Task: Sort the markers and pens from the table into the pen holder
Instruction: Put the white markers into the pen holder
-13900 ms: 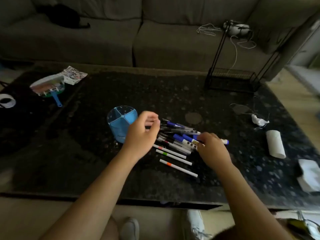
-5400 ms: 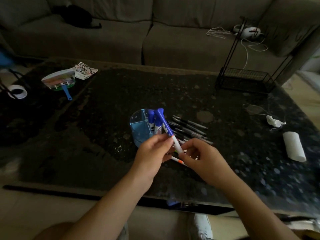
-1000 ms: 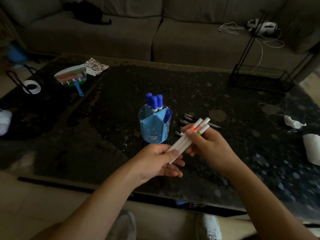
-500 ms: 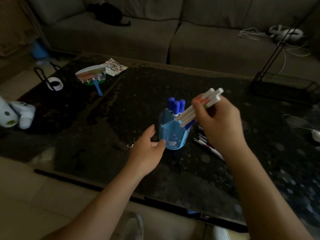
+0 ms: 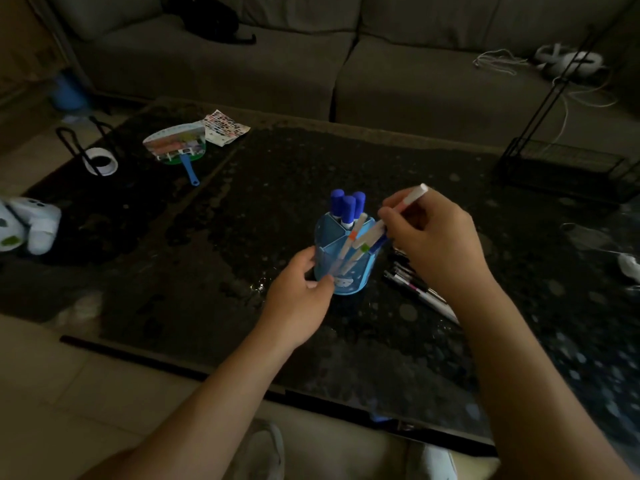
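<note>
From the head camera, the blue pen holder (image 5: 344, 258) stands on the dark table (image 5: 207, 271), split into compartments: three blue-capped markers (image 5: 346, 207) stand upright in the far one, while two slim white markers (image 5: 353, 242), one banded orange and one green, lean in the near one. These look light, stiff and smooth, easy to let slide through the fingers, so a pinch near the upper end suits lowering them tip-first; the holder itself seems light plastic that could tip or skate on the glossy top, hence worth bracing low on its wall. The left hand (image 5: 298, 292) does that, fingers loosely curled with thumb and fingertips touching the holder's near left side. The right hand (image 5: 433, 237) hovers just right of the rim, thumb and fingers pressed together on a third white marker (image 5: 414, 195) whose end pokes up beyond the knuckles. More pens (image 5: 419, 292) lie on the table just right of the holder, partly hidden under the right wrist.
</note>
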